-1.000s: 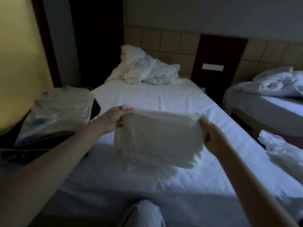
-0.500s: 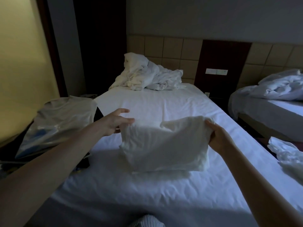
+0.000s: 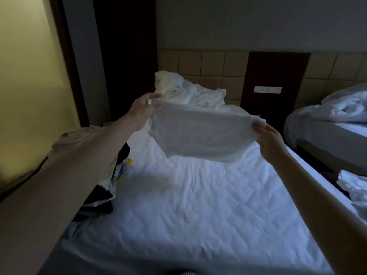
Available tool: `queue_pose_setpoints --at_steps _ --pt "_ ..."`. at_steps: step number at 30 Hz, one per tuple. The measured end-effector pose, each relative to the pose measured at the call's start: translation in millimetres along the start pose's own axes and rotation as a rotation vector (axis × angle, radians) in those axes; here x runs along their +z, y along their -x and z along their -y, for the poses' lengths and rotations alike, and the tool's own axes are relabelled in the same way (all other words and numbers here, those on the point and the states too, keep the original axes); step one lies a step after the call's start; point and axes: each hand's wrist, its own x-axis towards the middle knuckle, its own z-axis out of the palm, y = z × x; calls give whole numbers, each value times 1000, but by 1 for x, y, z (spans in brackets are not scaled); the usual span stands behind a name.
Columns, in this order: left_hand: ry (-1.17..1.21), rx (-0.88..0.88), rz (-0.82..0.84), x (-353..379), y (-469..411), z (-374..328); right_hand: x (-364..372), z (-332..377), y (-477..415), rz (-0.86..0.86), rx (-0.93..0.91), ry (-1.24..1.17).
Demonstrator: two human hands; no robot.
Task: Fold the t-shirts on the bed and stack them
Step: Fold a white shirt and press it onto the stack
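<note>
White t-shirt (image 3: 200,135), part folded, hangs in the air over the bed (image 3: 198,211). Left hand (image 3: 142,111) pinches one top corner, right hand (image 3: 271,142) the other, each grip closed on cloth. Looks light, soft and floppy: best held at the corners, or it will sag. Crumpled white heap (image 3: 190,94) by the headboard.

Both arms were stretched forward with bare forearms, left coming in from lower left, right from lower right. Left hand (image 3: 144,111) was higher and further out, thumb and fingers pinching one top corner of the folded white t-shirt (image 3: 200,133). Right hand (image 3: 271,142) sat lower, back of hand to camera, fingers pinching the opposite corner. Hands well apart.
</note>
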Motion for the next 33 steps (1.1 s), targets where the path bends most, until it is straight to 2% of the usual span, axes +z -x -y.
queue_pose_setpoints --at_steps 2,4,7,9,10,13,16,20,24,26,28,30,33 --pt "30 -4 38 -3 26 18 -12 -19 31 -11 101 71" --pt "15 -92 52 -1 69 59 -30 -49 79 2 220 222" --pt "28 -398 77 8 145 141 -55 -87 154 55 358 348" --pt "-10 -582 50 14 185 180 -62 -111 179 23 391 447" --pt "-37 -604 31 18 197 190 -62 -119 181 -7 388 493" --pt "-141 -508 -52 27 204 182 -54 -130 169 -95 352 653" --pt "-218 -466 -59 25 198 174 -60 -141 156 -148 387 614" --pt "-348 -514 -19 11 210 183 -71 -133 184 -166 412 657" --pt "-445 -548 35 11 212 189 -63 -134 206 -109 311 1003" --pt "-679 -496 57 18 203 179 -51 -129 198 -135 198 1071" --pt "-973 -291 30 34 193 160 -33 -119 183 -131 -34 1109" --pt "-1051 -27 78 59 183 142 -9 -112 164 25 -219 1200" --pt "-1012 210 340 104 167 136 25 -116 131 347 -330 1387"
